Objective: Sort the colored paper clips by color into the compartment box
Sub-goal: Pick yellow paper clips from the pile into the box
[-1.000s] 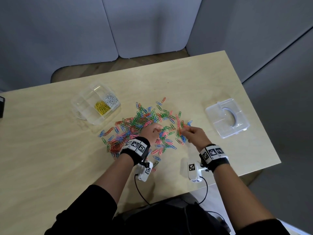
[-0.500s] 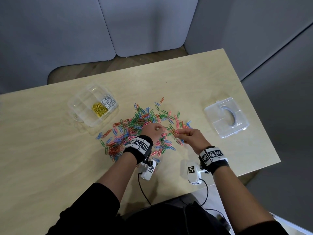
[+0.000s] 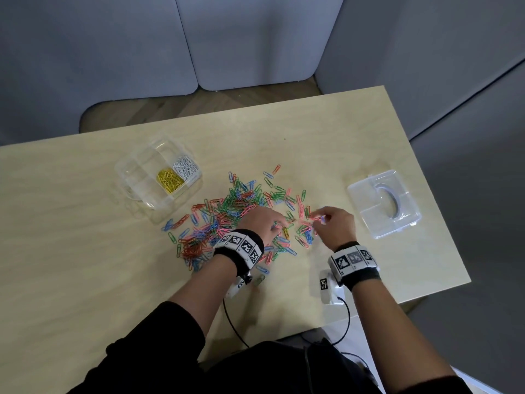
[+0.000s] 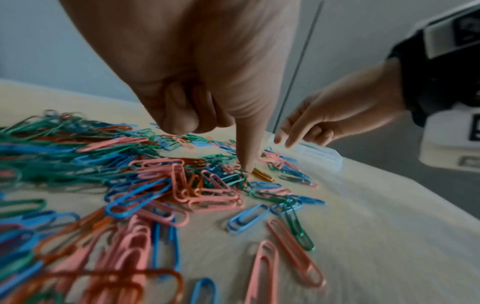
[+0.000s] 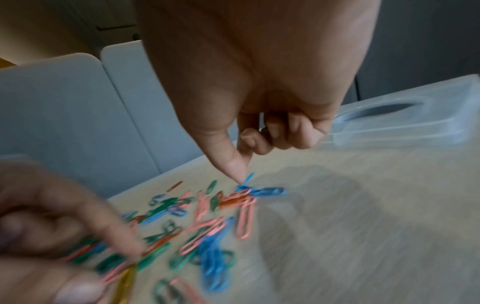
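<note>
Head view: the clip pile lies mid-bench, the compartment box at ten o'clock.

Left wrist: the left hand presses one straight finger by a yellow clip; it should slide it clear first.

Right wrist: the right hand, its grip pinching a blue clip, should lift slowly.

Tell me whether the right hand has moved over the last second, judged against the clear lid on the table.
Yes. The right hand has shifted right, toward the clear lid, so the gap between them is narrower than a second ago.
</note>
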Demonstrator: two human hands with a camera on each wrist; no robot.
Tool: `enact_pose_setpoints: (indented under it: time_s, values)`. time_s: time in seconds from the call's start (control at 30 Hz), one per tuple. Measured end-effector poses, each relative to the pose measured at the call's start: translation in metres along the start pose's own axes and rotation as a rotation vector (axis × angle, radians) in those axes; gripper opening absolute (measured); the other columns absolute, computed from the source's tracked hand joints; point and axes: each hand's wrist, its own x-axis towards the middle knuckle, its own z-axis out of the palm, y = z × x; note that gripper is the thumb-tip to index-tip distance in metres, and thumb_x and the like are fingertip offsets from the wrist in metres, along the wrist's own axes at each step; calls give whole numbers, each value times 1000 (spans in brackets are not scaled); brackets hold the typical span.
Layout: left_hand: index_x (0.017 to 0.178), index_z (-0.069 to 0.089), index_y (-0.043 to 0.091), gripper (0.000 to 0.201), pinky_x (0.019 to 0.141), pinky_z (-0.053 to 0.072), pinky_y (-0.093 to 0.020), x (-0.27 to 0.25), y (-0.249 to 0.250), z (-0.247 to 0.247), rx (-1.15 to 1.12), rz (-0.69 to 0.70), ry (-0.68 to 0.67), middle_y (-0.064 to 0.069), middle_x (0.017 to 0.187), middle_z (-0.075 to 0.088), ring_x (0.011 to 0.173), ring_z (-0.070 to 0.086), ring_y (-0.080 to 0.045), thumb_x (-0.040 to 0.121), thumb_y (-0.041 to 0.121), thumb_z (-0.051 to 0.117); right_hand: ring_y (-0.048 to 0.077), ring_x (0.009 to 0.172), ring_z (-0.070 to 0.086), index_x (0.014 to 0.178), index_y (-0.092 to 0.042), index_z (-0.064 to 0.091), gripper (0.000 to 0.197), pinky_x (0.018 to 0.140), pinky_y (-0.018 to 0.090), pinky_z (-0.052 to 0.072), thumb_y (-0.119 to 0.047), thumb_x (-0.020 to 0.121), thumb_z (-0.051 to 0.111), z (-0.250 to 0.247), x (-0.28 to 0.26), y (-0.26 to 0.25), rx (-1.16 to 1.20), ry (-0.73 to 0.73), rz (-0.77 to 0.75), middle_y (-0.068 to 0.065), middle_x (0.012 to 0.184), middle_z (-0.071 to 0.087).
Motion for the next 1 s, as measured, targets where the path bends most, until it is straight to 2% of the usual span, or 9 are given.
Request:
enact_pose_setpoints:
  time_s: [0.1, 0.27, 0.4, 0.53, 0.63, 0.73, 0.87, 0.93, 1.0]
  values:
    - [116, 71, 28, 27, 81, 54, -31, 7, 9, -1, 164, 103, -112, 1, 104, 71, 90, 66, -19, 94, 18, 59, 5, 57, 49, 89, -24, 74, 13, 52, 14, 34, -15, 79, 71, -13, 10, 14, -60, 56, 80, -8, 60, 49]
    - [101, 74, 21, 17, 75, 52, -29, 13, 10, -2, 188, 144, -106, 3, 98, 70, 89, 65, -17, 93, 30, 63, 16, 78, 58, 92, -28, 73, 19, 74, 27, 46, -39, 78, 80, -14, 16, 12, -111, -7, -65, -1, 83, 59]
    - [95, 73, 20, 15, 74, 51, -28, 14, 5, 1, 60, 123, -66, 4, 90, 70, 82, 63, -14, 91, 33, 66, 15, 80, 63, 83, -25, 72, 12, 74, 29, 51, -34, 80, 79, -3, 18, 11, -82, -39, -154, 0, 87, 64]
    - [94, 73, 16, 19, 67, 47, -27, 15, 0, 3, -74, 86, -57, 9, 73, 62, 68, 57, -12, 92, 34, 65, 4, 69, 61, 80, -19, 70, 10, 64, 7, 42, -25, 82, 77, -12, 19, 14, 44, -14, -112, -7, 76, 69]
    - [84, 69, 19, 17, 59, 40, -30, 16, -2, 5, -169, 14, -30, 7, 60, 48, 58, 47, -12, 89, 35, 67, 10, 75, 62, 89, -21, 71, 10, 75, 21, 48, -25, 82, 76, -16, 17, 18, 13, 7, -95, -6, 81, 69]
    - [88, 65, 12, 20, 57, 32, -27, 18, 4, 6, -185, -51, -58, 8, 58, 42, 53, 40, -7, 94, 31, 61, 12, 79, 64, 90, -21, 72, 15, 75, 26, 49, -31, 81, 78, -10, 20, 18, -48, -35, -87, -6, 83, 70]
    - [95, 51, 8, 22, 52, 32, -29, 18, 12, 7, -161, -75, -165, 3, 64, 46, 53, 41, -11, 104, 23, 37, 9, 72, 64, 84, -17, 73, 6, 73, 21, 50, -22, 86, 72, -12, 23, 13, -1, -43, -81, -5, 77, 71]
    - [87, 46, 10, 25, 51, 29, -32, 16, 14, 5, -160, -66, -198, 1, 62, 45, 51, 39, -14, 104, 22, 32, 3, 68, 58, 87, -19, 72, 5, 69, 11, 46, -14, 86, 69, -17, 24, 17, 18, -31, -61, -5, 76, 68]
    - [74, 41, 15, 33, 55, 27, -31, 15, 13, 4, -164, -36, -197, 1, 59, 40, 51, 37, -12, 104, 24, 35, 6, 72, 59, 94, -23, 70, 16, 62, 3, 38, -11, 85, 66, -20, 25, 25, -20, -58, -38, -5, 80, 67]
